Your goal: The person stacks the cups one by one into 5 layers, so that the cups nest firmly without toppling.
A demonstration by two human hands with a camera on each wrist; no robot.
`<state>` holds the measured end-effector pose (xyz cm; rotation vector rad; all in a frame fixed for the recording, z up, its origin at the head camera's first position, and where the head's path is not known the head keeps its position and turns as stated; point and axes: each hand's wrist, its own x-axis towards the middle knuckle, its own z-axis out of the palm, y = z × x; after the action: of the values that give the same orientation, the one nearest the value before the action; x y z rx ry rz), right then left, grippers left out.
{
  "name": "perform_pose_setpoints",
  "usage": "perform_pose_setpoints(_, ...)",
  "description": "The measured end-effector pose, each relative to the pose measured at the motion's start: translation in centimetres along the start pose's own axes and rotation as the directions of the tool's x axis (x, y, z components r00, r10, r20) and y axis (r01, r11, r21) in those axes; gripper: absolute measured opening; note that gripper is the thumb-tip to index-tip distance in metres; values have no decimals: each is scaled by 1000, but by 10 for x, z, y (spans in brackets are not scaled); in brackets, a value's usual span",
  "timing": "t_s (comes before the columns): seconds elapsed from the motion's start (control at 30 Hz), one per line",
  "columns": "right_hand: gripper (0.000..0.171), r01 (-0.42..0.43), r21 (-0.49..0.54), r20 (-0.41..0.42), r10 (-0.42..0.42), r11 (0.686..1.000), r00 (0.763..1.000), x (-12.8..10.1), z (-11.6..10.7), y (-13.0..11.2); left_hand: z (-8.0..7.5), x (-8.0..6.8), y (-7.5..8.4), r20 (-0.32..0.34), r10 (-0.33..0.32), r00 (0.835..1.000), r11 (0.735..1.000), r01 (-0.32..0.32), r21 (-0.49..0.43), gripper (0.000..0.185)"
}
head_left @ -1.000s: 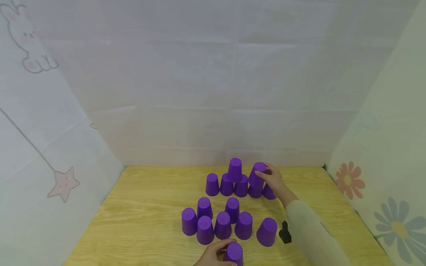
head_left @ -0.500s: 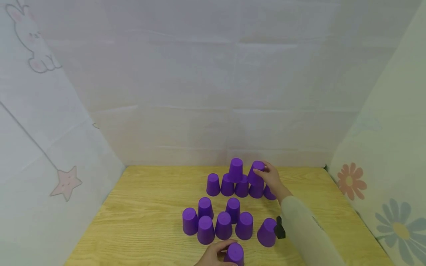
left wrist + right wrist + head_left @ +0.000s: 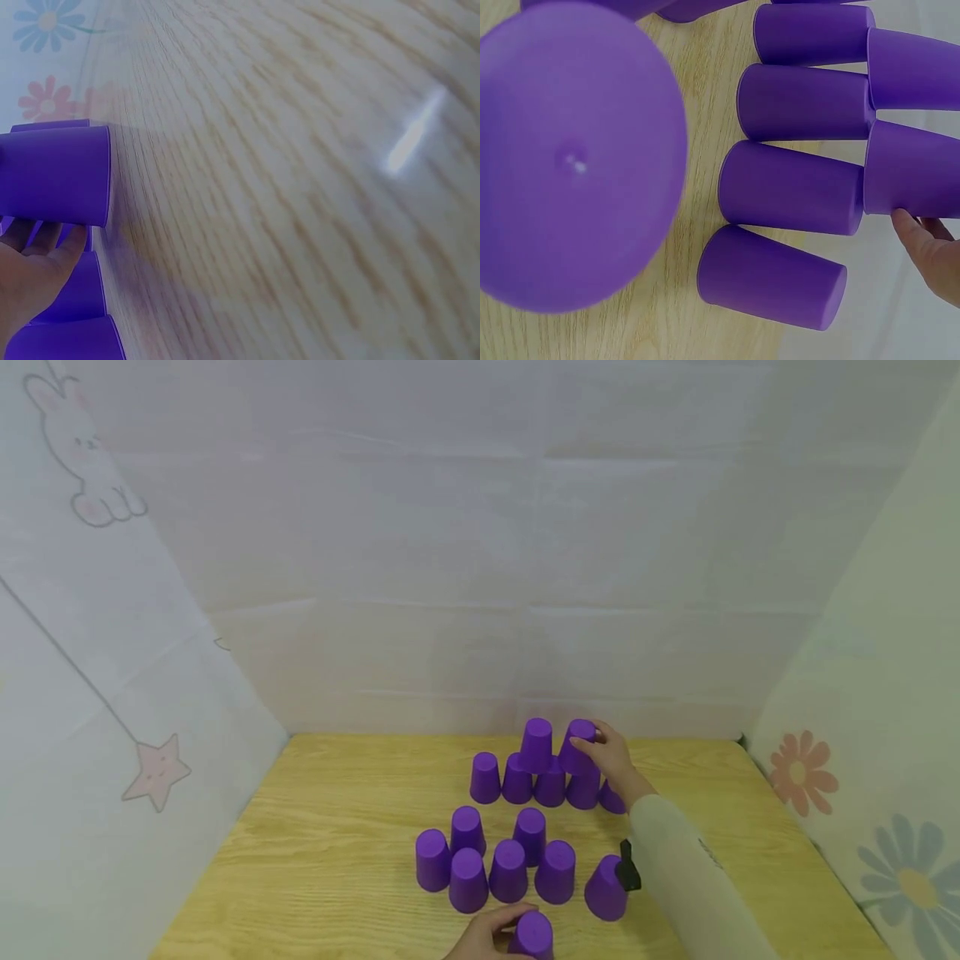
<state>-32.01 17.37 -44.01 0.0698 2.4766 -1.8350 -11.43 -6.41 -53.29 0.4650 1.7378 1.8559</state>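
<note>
The worktop [image 3: 337, 827] carries two groups of upturned purple cups. The far group is a pyramid under construction: a base row [image 3: 517, 781] of cups standing side by side, one second-tier cup [image 3: 537, 745] seated on it, and a further cup [image 3: 579, 747] now held beside that one on the same tier. The near group is a loose cluster [image 3: 495, 864] of single cups, with one cup [image 3: 606, 887] standing off to its right.

The right hand [image 3: 611, 758] grips the upper cup by its side wall, fingers curled round it. To seat it well, in my judgement, its rim should bridge the two base cups beneath, level and close to its neighbour without nudging it; release should be straight and gentle, since a sideways drag could unsettle the row. The wrist view shows the fingertips [image 3: 915, 229] at the rim of one cup, so they must clear before letting go.

The left hand [image 3: 487, 939] rests at the near edge with its fingers curled round a single cup [image 3: 534, 935] that stands on the worktop, ready as stock.

Compared with a second ago, the held cup has moved slightly left and higher, closer to the seated second-tier cup, and stands less tilted. The left hand and its cup have barely shifted.
</note>
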Motion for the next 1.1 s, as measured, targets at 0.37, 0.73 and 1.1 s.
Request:
perform_pose_setpoints(0.37, 57, 10, -10, 16, -10, 1000, 1000, -1, 0, 1, -3, 1, -3, 25, 45, 999, 999, -45, 19, 58)
perform_pose_setpoints(0.73, 65, -19, -15, 25, 19, 1000, 999, 1, -1, 2, 5, -4, 5, -2, -127, 992, 990, 126, -69, 47)
perform_pose_setpoints(1.1, 70, -8, -37, 45, 9, 999, 999, -6, -11, 5, 10, -12, 11, 37, -164, 986, 977, 167, -133, 51)
